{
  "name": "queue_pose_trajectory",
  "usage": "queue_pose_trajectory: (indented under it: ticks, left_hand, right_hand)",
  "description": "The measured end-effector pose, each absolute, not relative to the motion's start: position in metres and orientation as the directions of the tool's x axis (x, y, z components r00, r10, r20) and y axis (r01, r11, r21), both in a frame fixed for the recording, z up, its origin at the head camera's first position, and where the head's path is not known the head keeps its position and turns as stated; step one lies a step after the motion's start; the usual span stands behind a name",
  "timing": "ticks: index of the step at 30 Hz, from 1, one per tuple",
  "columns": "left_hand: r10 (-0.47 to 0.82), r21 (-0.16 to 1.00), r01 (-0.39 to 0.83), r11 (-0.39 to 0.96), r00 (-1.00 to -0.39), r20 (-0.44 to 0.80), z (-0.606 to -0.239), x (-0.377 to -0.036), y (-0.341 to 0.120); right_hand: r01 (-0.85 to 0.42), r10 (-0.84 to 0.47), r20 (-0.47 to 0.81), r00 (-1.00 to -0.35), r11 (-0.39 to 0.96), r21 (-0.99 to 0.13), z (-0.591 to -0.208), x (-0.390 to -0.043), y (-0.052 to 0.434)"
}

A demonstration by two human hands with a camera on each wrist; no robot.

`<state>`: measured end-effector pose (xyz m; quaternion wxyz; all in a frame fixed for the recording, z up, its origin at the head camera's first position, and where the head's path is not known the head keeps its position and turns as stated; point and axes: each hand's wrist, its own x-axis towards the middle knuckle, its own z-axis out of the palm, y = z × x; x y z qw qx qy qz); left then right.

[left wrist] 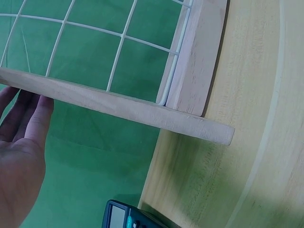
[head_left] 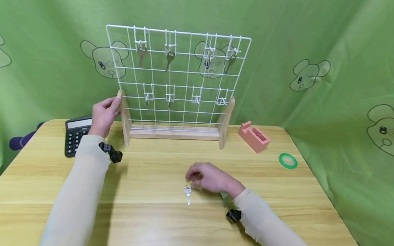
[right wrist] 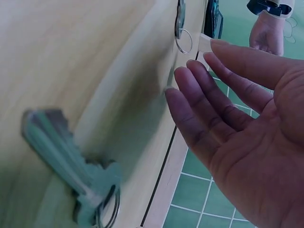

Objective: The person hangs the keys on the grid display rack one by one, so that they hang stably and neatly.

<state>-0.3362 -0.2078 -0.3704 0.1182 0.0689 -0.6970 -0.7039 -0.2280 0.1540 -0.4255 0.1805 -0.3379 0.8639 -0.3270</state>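
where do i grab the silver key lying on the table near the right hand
Likely by its head. The silver key lies flat on the table, round head with its ring toward the right hand, blade pointing at the person. Come from above with thumb and forefinger across the head's edges, or hook the ring; the thin blade offers little to pinch.

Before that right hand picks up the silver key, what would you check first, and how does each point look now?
1. Right hand free of other things: ok, fingers open in the right wrist view.
2. Silver key lying flat on the table, reachable: ok.
3. Green key apart from it: ok.
4. Left hand steadying the rack: ok, touching its wooden post.
5. Free hook on the lower row: ok.
6. Key ring fits the hook: cannot tell.
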Motion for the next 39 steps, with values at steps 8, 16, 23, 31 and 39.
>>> queue_pose_trajectory:
  ticks: [8, 16, 23, 31, 39]
  left_hand:
    - [-0.269, 0.995, 0.097, -0.023, -0.959, 0.087, -0.3725, -0.3390, -0.2082]
    - [-0.267, 0.996, 0.079, -0.029, -0.961, 0.069, -0.3718, -0.3383, -0.2078]
    - [-0.269, 0.996, 0.088, -0.013, -0.960, 0.081, -0.3722, -0.3387, -0.2080]
    - [-0.270, 0.997, 0.076, 0.006, -0.960, 0.075, -0.3722, -0.3391, -0.2075]
    - [-0.276, 0.997, 0.072, 0.001, -0.959, 0.070, -0.3719, -0.3398, -0.2084]
  right_hand:
    - [-0.499, -0.699, -0.105, -0.708, 0.599, -0.626, -0.4294, -0.2274, 0.1514]
    - [-0.517, -0.709, -0.103, -0.698, 0.598, -0.612, -0.4326, -0.2277, 0.1497]
    - [-0.545, -0.721, -0.095, -0.687, 0.597, -0.589, -0.4336, -0.2280, 0.1482]
    - [-0.567, -0.726, -0.082, -0.683, 0.597, -0.567, -0.4343, -0.2273, 0.1469]
    - [-0.539, -0.713, -0.075, -0.697, 0.590, -0.602, -0.4321, -0.2267, 0.1495]
